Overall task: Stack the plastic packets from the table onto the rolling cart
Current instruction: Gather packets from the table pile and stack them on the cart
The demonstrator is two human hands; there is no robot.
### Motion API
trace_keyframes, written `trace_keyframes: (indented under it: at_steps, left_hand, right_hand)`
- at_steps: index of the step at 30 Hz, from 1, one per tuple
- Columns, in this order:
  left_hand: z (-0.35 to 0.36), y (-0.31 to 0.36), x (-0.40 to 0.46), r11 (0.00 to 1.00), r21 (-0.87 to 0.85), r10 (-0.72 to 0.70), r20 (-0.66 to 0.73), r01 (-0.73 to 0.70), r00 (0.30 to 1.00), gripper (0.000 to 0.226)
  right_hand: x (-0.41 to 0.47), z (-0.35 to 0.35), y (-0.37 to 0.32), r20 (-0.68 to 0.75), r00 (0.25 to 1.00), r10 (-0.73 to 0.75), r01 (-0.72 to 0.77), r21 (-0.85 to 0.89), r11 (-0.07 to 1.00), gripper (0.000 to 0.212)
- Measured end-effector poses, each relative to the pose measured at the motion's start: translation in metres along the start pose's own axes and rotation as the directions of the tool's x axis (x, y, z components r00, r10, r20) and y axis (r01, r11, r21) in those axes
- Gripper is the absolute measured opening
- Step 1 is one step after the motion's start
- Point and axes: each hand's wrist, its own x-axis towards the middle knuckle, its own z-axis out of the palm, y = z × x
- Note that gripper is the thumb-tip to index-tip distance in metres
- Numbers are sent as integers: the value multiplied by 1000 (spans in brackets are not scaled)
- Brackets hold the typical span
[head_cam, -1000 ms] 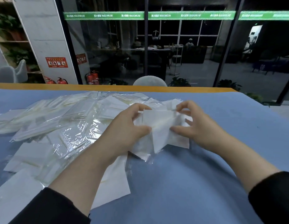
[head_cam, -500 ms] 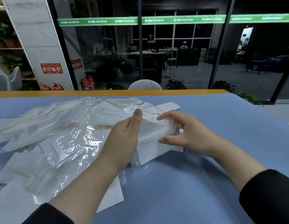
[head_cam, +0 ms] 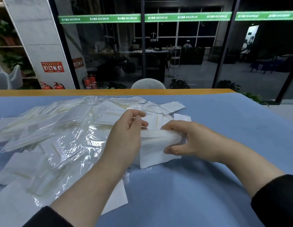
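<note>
My right hand [head_cam: 190, 141] grips a small stack of packets [head_cam: 157, 145] on the blue worktop [head_cam: 208, 185], fingers curled over its top, thumb beneath. My left hand [head_cam: 126, 135] steadies its left edge, fingers loosely bent, probably holding nothing. Loose packets [head_cam: 60, 131] lie spread just left.

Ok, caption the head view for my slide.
Both hands gather a bundle of plastic packets on the blue table.

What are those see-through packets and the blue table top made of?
The clear crinkly packets look like thin glossy plastic film: shiny wrinkles, with white inserts showing through. The blue table covering looks matte, with no glare; perhaps cloth or paper.
</note>
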Motion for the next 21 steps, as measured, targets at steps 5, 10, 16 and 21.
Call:
trace_keyframes:
  at_steps: [5, 10, 16, 21]
  left_hand:
    - [-7, 3, -2, 997, 66, 28, 212, -43, 977, 41]
    - [-13, 0, 2, 966, 223, 73, 257, -132, 964, 59]
    - [-17, 0, 9, 996, 41, 80, -22, -79, 997, 40]
    - [-18, -5, 11, 999, 6, 45, -87, -44, 995, 41]
  right_hand:
    - [-1, -7, 2, -172, 985, -19, 34, 83, 996, 31]
    - [-1, -16, 4, -187, 981, -59, 81, 112, 990, 36]
    - [-4, -44, 31, -405, 901, 155, -120, 111, 987, 42]
    - [-7, -40, 56, -60, 926, 373, -378, -166, 911, 53]
